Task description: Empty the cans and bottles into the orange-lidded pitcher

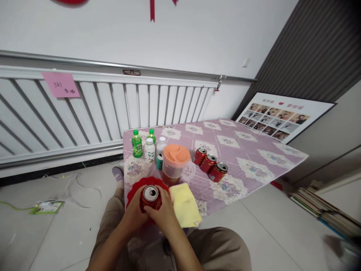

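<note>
An opened red soda can (151,195) stands upright between my two hands, its silver top facing me. My left hand (135,205) wraps its left side, and my right hand (164,207) wraps the right side with the thumb across the front. Beneath the can and hands is a red scalloped tray (132,192), mostly covered by them. A folded yellow cloth (184,205) lies just right of my right hand. Behind it stands a clear pitcher (172,171) with an orange lid and brownish liquid low inside.
Three red cans (209,163) stand in a row on the flowered tablecloth (228,141). Green-capped bottles (137,145), white-capped bottles (149,150) and a teal can (159,162) cluster at the back left. A radiator (169,103) runs behind the table; a photo board (276,116) leans at right.
</note>
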Tool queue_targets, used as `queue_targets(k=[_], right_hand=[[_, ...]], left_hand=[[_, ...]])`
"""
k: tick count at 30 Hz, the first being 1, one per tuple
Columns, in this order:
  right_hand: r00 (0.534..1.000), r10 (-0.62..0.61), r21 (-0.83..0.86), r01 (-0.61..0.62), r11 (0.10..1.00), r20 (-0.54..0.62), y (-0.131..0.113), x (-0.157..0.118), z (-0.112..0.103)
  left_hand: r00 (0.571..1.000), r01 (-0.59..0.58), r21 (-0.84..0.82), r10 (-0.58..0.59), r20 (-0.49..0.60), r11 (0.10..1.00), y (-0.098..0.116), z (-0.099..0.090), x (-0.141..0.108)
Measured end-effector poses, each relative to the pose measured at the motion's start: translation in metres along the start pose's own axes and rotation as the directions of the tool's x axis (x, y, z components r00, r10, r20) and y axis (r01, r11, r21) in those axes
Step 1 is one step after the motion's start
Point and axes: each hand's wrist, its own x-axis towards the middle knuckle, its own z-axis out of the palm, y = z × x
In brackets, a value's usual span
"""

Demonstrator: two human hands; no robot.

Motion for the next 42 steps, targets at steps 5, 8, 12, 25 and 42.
queue_targets(k=[5,8,12,25,42], right_hand=[[0.997,0.029,0.094,-0.035,0.995,0.071,0.006,0.0,-0.003],[0.996,0.036,0.145,-0.048,0.988,0.08,0.011,-0.001,-0.001],[0.999,0.028,0.14,-0.031,0.99,0.028,0.013,-0.002,-0.001],[0.999,-0.023,0.23,0.014,0.973,0.034,0.022,-0.007,-0.014],[0.821,0.096,0.128,-0.028,0.991,-0.563,0.083,0.002,-0.185]], left_hand=[[0.999,0.045,-0.023,-0.045,-0.01,0.999,0.008,0.005,-0.001],[0.998,0.061,-0.028,-0.061,-0.008,0.998,0.007,0.008,-0.001],[0.997,0.057,-0.062,-0.055,0.046,0.996,0.003,0.009,0.001],[0.997,0.005,-0.023,-0.004,0.072,1.0,0.006,0.02,-0.006],[0.995,-0.067,0.531,0.093,-0.023,0.844,-0.031,-0.015,0.008]])
